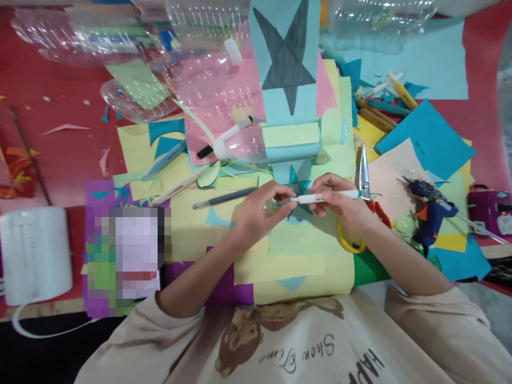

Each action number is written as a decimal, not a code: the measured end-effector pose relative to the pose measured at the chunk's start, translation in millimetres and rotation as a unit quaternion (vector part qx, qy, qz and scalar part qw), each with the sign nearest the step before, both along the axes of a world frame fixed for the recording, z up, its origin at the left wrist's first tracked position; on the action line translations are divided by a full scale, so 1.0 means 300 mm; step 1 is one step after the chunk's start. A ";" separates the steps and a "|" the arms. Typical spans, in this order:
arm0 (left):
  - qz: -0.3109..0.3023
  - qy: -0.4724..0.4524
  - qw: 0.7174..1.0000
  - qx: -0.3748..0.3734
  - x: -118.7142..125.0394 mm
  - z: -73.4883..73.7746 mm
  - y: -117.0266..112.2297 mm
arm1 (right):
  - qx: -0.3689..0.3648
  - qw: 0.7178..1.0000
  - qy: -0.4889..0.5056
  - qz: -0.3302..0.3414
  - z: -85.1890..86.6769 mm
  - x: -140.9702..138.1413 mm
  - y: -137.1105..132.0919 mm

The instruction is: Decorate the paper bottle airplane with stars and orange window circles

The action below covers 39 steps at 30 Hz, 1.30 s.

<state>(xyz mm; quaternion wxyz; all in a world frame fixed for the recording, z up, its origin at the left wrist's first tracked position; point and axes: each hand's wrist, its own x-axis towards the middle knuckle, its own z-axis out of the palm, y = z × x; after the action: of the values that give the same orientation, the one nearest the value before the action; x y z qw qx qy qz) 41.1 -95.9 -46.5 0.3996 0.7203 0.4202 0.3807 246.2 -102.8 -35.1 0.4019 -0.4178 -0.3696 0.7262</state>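
Observation:
My right hand (pixel 340 200) is closed around the barrel of a white marker (pixel 312 198) with a teal end, held roughly level. My left hand (pixel 268 205) pinches the dark teal cap (pixel 283 202) at the marker's tip end. Whether the cap is fully seated, I cannot tell. Beneath both hands a teal star (pixel 298 184) is drawn on light blue paper, partly hidden by the fingers. Farther up, the light blue strip (pixel 258 53) carries a larger dark grey star (pixel 288 58). Between the stars lies a paper-wrapped clear plastic bottle (pixel 244 145).
Scissors (pixel 364 173) with red and yellow handles lie beside my right hand. A blue glue gun (pixel 430 213) rests farther right. To the left are a dark marker (pixel 224 198) and a white box-like device (pixel 36 256). Clear plastic bottles (pixel 208 80) and paper scraps spread across the back.

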 end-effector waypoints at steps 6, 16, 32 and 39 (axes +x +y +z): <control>0.040 0.007 0.995 0.093 -0.022 -0.013 -0.007 | -0.002 0.999 0.043 0.026 0.005 -0.007 -0.021; 0.029 -0.036 0.996 0.082 -0.030 -0.010 -0.002 | 0.072 0.994 -0.066 0.040 0.008 0.000 -0.023; 0.003 -0.061 0.997 -0.043 -0.026 0.010 -0.008 | 0.119 0.982 -0.117 0.087 0.015 -0.011 -0.021; 0.015 -0.062 0.998 -0.029 -0.024 -0.005 -0.006 | 0.128 0.982 -0.129 0.042 0.007 -0.007 -0.025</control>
<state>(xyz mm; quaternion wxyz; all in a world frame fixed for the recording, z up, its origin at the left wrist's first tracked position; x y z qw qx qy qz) 33.9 -97.7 -47.9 0.4401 0.6766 0.4164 0.4184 244.1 -110.4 -33.0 0.3706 -0.4372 -0.5255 0.6288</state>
